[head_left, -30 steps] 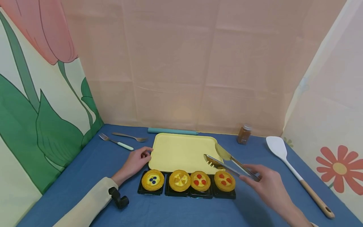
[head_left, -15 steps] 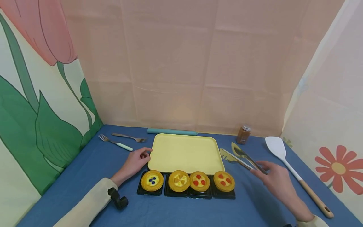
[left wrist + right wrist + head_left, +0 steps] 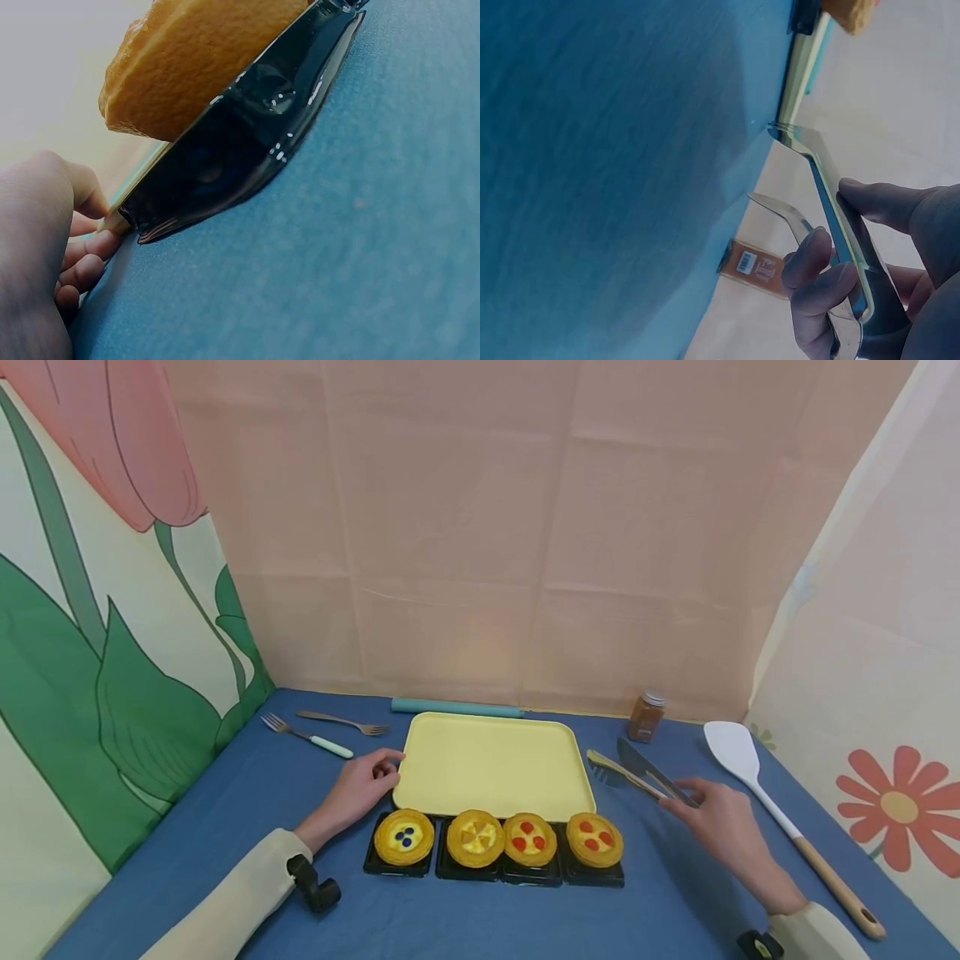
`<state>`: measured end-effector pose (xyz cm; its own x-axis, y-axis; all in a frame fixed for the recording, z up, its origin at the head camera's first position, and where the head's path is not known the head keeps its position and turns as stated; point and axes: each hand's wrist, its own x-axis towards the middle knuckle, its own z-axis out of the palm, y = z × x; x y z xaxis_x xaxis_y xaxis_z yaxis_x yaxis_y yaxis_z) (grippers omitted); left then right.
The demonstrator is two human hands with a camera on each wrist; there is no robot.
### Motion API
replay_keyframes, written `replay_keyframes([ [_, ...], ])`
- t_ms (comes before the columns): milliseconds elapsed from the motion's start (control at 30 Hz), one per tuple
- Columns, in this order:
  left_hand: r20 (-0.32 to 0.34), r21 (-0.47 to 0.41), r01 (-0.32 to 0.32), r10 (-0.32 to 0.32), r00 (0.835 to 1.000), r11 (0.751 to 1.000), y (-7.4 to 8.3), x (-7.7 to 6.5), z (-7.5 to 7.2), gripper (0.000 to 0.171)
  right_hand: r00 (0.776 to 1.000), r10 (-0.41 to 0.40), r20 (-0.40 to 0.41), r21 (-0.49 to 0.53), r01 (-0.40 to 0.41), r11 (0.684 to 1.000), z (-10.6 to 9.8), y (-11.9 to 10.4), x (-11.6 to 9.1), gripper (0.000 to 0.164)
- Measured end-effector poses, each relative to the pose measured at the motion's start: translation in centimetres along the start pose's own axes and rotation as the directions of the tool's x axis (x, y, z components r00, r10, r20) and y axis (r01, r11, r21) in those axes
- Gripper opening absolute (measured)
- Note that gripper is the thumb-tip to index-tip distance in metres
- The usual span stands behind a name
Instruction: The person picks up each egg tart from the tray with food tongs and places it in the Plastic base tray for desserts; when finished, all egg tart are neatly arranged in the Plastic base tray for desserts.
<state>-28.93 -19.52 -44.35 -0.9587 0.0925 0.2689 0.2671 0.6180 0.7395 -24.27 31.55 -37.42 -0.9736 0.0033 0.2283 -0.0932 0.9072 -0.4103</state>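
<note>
In the head view my right hand (image 3: 716, 822) grips metal serving tongs (image 3: 624, 772) just right of the tray; their arms are spread, nothing lies between them, and the ends point away toward the back. The right wrist view shows my thumb on one arm of the tongs (image 3: 831, 196) and fingers around the other. My left hand (image 3: 365, 782) pinches the left edge of the pale yellow tray (image 3: 491, 764). Along its front edge, several black plastic holders carry toy egg tarts, one with blue dots (image 3: 405, 837), one with yellow wedges (image 3: 476, 838), and two with red spots (image 3: 529, 839).
Two forks lie at the back left, one with a pale green handle (image 3: 330, 746). A teal rod (image 3: 457, 707) runs behind the tray. A brown spice jar (image 3: 646, 717) stands back right, and a white spatula (image 3: 738, 756) with a wooden handle lies along the right side.
My right hand has drawn the tongs rightward and off the tray, turning them so the ends now sit over the blue cloth. The left hand and tray have stayed put.
</note>
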Motion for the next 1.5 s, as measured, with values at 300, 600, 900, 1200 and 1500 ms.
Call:
replay_keyframes([
  [300,0.001,-0.002,0.001,-0.001,1.0,1.0,0.0,0.0,-0.1,0.033,0.997,-0.071,0.034,-0.019,0.072,0.997,0.2,1.0,0.9,0.051],
  [600,0.009,-0.004,-0.007,0.007,1.0,1.0,0.1,-0.1,-0.1,0.034,0.975,-0.22,0.031,-0.167,0.222,0.961,0.7,1.7,1.0,0.039],
  [900,0.004,0.0,-0.002,0.002,1.0,1.0,0.1,0.0,-0.1,0.034,0.98,-0.192,0.058,-0.243,0.2,0.949,0.9,1.5,0.7,0.045],
  [1200,0.005,0.002,0.0,0.0,1.0,1.0,0.1,0.0,0.0,0.034,0.967,-0.256,0.003,-0.285,0.246,0.926,1.4,2.2,0.4,0.029],
  [1500,0.004,0.001,0.0,0.0,1.0,1.0,0.1,0.0,-0.1,0.033,0.971,-0.237,0.029,-0.3,0.235,0.924,1.3,2.0,0.3,0.024],
])
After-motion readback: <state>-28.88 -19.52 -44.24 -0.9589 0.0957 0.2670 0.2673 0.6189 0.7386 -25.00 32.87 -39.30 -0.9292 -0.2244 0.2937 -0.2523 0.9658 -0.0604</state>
